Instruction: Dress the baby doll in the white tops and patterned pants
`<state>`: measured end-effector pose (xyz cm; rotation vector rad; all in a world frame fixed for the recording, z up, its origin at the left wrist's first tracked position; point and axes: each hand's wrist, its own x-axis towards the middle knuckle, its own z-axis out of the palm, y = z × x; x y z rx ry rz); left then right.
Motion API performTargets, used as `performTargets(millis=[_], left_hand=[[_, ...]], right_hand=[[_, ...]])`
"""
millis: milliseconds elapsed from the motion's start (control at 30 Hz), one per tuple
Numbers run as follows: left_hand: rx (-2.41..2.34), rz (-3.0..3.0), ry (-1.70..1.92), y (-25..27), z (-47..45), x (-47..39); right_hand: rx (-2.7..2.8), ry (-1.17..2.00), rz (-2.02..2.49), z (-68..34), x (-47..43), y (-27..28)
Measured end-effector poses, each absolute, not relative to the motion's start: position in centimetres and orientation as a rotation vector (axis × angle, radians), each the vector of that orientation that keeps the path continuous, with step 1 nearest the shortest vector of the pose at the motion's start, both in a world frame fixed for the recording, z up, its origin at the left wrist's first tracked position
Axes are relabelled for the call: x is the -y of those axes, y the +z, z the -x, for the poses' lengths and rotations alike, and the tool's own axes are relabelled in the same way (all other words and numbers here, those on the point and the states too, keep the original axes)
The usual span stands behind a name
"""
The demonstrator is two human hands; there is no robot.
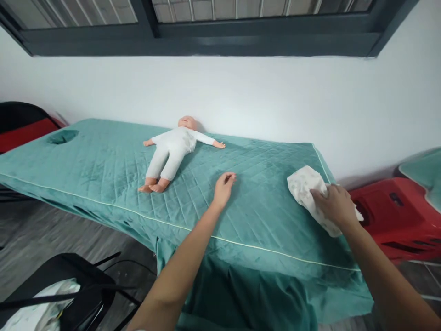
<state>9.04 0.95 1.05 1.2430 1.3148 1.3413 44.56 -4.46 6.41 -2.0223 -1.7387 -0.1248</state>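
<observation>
On the green quilted bed cover (262, 184) at the right end lies a crumpled white cloth (305, 181) with a faint pattern, perhaps a baby garment. My right hand (332, 204) is closed on its right part and hides some of it. My left hand (224, 187) hovers over or rests on the cover near the middle; its fingers are loosely curled together with nothing visible in them. A baby doll (174, 145) in a white long-sleeved suit lies on its back to the left of that hand, arms spread, bare feet toward me.
A red plastic seat or stool (396, 216) stands beyond the bed's right end. At lower left is a black chair (65, 262) with patterned white cloth (51, 305) on it. The bed has a face hole (63, 136) at the far left. Behind are a white wall and a dark window frame (262, 40).
</observation>
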Motion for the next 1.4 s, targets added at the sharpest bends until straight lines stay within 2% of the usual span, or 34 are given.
performTargets(millis=[167,267,400,500,633,833,967,1067,1233,1400], left_hand=[[-1.337,-1.516,1.17,1.2,-9.7,-0.2],[-1.121,-1.378,1.19,1.6,-9.9,0.1],[-0.769,-0.886,1.358,1.5,-9.4,0.6],[-0.678,-0.497,1.477,1.6,-8.4,0.7],[-0.58,-0.249,1.442,2.0,-7.4,0.4],[-0.465,-0.219,1.393,2.3,-7.5,-0.2],[-0.576,-0.252,1.547,2.1,-7.8,0.0],[-0.618,-0.27,1.643,2.2,-7.9,0.2],[-0.607,-0.362,1.536,2.4,-7.9,0.2],[-0.635,-0.345,1.502,2.0,-7.9,0.0]], right_hand=[[1.591,0.168,1.955,-41.5,2.6,7.3],[1.606,0.178,1.781,-35.7,1.4,8.4],[2.068,0.142,1.149,-25.7,1.1,8.4],[2.475,0.09,0.946,-20.1,2.1,7.7],[2.462,0.106,0.957,-18.2,2.5,6.2],[2.207,0.212,1.128,-20.0,-0.5,5.8],[2.111,0.289,1.138,-20.2,-3.1,5.8],[2.078,0.521,1.121,-20.0,-4.2,5.3],[1.845,0.946,1.176,-20.2,-3.6,4.5],[1.749,0.87,1.16,-20.4,-3.3,4.2]])
